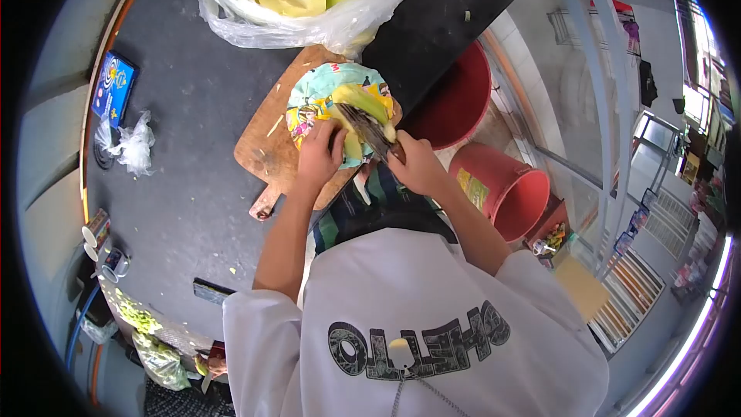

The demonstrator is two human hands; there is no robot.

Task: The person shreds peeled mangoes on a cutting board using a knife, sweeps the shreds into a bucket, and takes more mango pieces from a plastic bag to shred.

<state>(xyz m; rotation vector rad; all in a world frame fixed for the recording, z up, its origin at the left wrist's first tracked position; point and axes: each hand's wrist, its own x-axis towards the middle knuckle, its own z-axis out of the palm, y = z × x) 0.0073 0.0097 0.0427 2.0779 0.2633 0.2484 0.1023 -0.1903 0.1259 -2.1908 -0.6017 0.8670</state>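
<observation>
A peeled yellow-green fruit piece (361, 100) is over a colourful patterned cloth or cover (316, 86) on a wooden board (266, 139). My left hand (320, 156) has its fingers closed on the fruit's lower left side, partly hiding what it grips. From the right, my right hand (419, 164) grips the handle of a knife (367, 130). Its dark, wide blade points up and left, across the fruit. The fingers of my right hand hide most of the handle.
A plastic bag (309, 32) of cut fruit stands beyond the board. Two red buckets (463, 100) (494, 177) are at right. On the dark table (177, 139) are a blue box (114, 89), crumpled plastic (135, 145) and a phone (212, 290). Another person's hand (216, 367) shows at lower left.
</observation>
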